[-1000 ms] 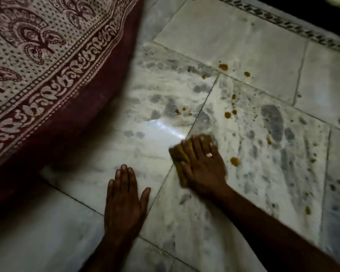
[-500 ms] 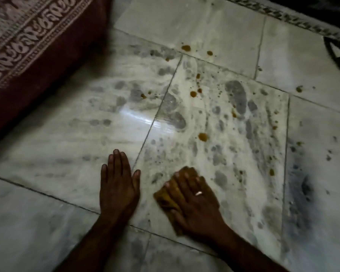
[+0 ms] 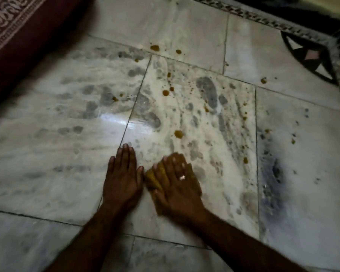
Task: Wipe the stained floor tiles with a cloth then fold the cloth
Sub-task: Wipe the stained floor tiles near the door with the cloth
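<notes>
My right hand point(image 3: 177, 185), a ring on one finger, lies flat over a yellow cloth point(image 3: 155, 179) and presses it onto a white marble floor tile point(image 3: 214, 154). Only the cloth's left edge shows from under the fingers. My left hand point(image 3: 123, 175) rests palm down, fingers spread, on the tile joint just left of the cloth, holding nothing. Several brown stain drops dot the tiles beyond the hands, the closest point(image 3: 178, 133) a short way past my right fingertips, others point(image 3: 154, 47) farther off near the far tile joint.
A dark red mattress with a patterned sheet point(image 3: 18, 30) borders the floor at the upper left. A patterned border strip point(image 3: 263, 19) and a dark floor inlay point(image 3: 310, 55) run along the upper right. A dark smudge point(image 3: 275, 173) marks the right tile.
My right hand pulled the cloth toward me over the tile, then slid back up a little beside the left hand. The left hand stayed planted. The view shifted right, away from the mattress.
</notes>
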`<state>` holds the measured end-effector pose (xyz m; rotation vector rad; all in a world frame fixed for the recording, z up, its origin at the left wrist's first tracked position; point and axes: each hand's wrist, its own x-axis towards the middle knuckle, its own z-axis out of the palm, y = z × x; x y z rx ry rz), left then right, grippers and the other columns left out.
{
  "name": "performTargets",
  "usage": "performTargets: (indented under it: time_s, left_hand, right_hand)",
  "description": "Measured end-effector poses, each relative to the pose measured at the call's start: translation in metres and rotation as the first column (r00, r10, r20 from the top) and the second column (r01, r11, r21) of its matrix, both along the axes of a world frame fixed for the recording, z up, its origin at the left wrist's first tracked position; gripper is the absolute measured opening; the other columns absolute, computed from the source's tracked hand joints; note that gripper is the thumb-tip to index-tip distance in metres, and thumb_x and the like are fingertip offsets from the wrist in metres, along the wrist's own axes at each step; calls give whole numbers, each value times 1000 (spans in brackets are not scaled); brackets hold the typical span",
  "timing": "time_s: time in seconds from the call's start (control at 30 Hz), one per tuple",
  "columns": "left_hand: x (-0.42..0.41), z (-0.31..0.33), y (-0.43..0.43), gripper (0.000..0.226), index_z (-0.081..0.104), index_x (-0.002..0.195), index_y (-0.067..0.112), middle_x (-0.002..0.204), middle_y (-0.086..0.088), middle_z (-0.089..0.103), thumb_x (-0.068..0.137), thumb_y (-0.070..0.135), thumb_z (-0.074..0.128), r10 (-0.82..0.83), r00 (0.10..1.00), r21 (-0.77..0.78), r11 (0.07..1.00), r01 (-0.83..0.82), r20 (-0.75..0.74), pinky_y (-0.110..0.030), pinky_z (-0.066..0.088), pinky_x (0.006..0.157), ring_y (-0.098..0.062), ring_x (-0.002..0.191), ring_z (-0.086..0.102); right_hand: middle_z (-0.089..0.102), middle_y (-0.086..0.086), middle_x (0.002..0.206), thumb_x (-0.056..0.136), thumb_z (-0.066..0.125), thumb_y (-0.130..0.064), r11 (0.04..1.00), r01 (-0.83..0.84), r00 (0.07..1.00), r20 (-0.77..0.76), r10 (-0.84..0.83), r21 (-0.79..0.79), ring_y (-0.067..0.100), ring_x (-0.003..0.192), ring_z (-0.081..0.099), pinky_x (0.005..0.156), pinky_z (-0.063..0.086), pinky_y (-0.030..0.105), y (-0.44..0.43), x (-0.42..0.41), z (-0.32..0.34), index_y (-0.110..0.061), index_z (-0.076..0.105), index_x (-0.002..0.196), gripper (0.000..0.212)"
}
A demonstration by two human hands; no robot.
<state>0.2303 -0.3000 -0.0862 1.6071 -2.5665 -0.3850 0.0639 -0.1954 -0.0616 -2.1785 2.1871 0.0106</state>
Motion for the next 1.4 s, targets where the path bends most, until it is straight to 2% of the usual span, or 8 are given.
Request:
performTargets:
  time_s: [0.13, 0.4, 0.6, 0.77, 0.97, 1.07, 1.2, 1.4]
  left_hand:
    - [-12, -1, 1, 70, 25, 156, 0, 166, -19, 19, 100, 42, 23, -20, 1000, -4, 1000, 20, 13, -49, 17, 124, -32, 153, 20]
    - [-19, -4, 26, 71, 25, 156, 0, 166, -17, 19, 101, 44, 27, -131, 991, -9, 991, 131, 8, -45, 13, 124, -28, 153, 20]
    - [-40, 0, 57, 71, 26, 156, 0, 165, -17, 20, 99, 42, 26, -128, 992, 63, 990, 129, -11, -44, 11, 123, -30, 153, 22]
    - [-47, 4, 61, 74, 21, 157, 0, 166, -17, 15, 99, 45, 20, -120, 993, 78, 990, 118, 14, -41, 4, 123, -28, 154, 15]
    - [-69, 7, 76, 83, -3, 158, 5, 168, -10, -9, 95, 58, 0, -168, 986, 99, 981, 167, -3, -39, -5, 125, -22, 155, -8]
    - [-85, 6, 89, 83, -2, 158, 7, 167, -9, -11, 95, 60, 2, -288, 958, 123, 950, 287, -12, -38, -7, 124, -20, 154, -9]
    - [-108, 1, 104, 85, 5, 158, 4, 165, -9, -8, 95, 61, 3, -405, 914, 131, 906, 403, -10, -37, -4, 123, -20, 153, -6]
    - [-141, 5, 77, 81, 35, 152, -2, 161, -22, 30, 103, 57, 12, -537, 843, 46, 844, 535, 46, -43, 15, 119, -35, 148, 33]
  right_hand:
    - [27, 11, 167, 102, 41, -51, 998, -42, 999, -9, 42, 37, 35, 155, 23, 116, 35, 60, 87, -36, 1, -24, 30, 160, 65]
    - [28, 19, 165, 103, 23, -52, 846, 525, 850, -9, -527, 95, 40, 152, 28, 117, 31, 60, 43, -133, -2, -17, 24, 161, 67]
    - [14, 15, 170, 102, 27, -56, 942, 314, 949, -33, -313, 117, 40, 156, 12, 123, 13, 59, 0, -101, -3, -21, 16, 163, 71]
    - [21, 14, 168, 105, 32, -53, 985, 140, 990, 0, -141, 98, 38, 156, 16, 120, 26, 59, 101, -77, 2, -22, 26, 161, 65]
    - [29, 18, 165, 107, 19, -52, 932, 324, 944, 5, -329, 162, 41, 153, 24, 115, 36, 58, 180, -135, 14, -16, 28, 160, 65]
    - [24, 25, 165, 104, 1, -56, 805, 547, 828, -8, -561, 231, 48, 150, 25, 113, 35, 63, 187, -187, 13, -10, 16, 161, 74]
    - [14, 23, 168, 97, -14, -61, 744, 620, 771, -22, -636, 249, 46, 153, 17, 117, 26, 65, 158, -210, 14, -14, 10, 163, 84]
    - [25, 23, 165, 104, 24, -46, 856, 514, 855, 42, -517, 60, 46, 153, 20, 123, 15, 60, 109, -152, 6, -10, 30, 159, 66]
